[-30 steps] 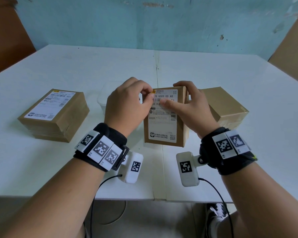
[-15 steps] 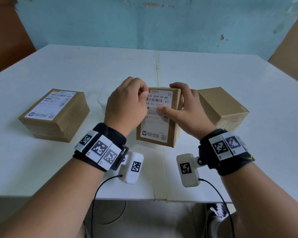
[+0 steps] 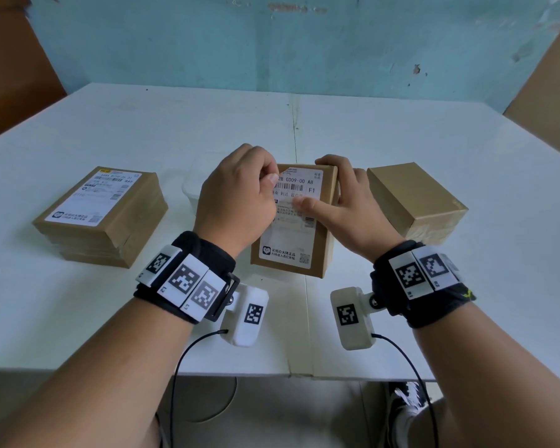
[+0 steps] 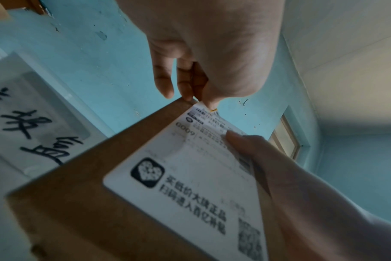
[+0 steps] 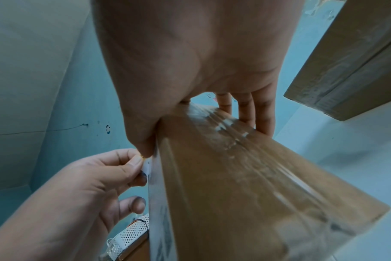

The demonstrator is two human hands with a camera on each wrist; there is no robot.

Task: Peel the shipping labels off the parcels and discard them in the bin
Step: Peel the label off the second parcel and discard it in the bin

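Observation:
A brown parcel (image 3: 325, 231) stands tilted up at the table's middle, with a white shipping label (image 3: 288, 240) on its face. My right hand (image 3: 340, 195) grips the parcel: its thumb presses on the label and its fingers wrap over the top and right side. My left hand (image 3: 270, 180) pinches the label's top left corner. In the left wrist view the corner of the label (image 4: 201, 109) is lifted off the parcel (image 4: 78, 194) between the fingertips (image 4: 209, 102). In the right wrist view the left hand (image 5: 127, 164) pinches at the label's edge (image 5: 154, 194).
A flat parcel (image 3: 133, 227) with its own label (image 3: 91, 195) lies at the left. A parcel without a visible label (image 3: 414, 195) lies at the right. A translucent plastic container (image 3: 191, 189) with handwritten characters stands behind my left hand. Cardboard sheets lean at both room sides.
The held parcel has shifted slightly left since a second ago, and both hands went with it. My left fingers stay pinched at the label's top left corner.

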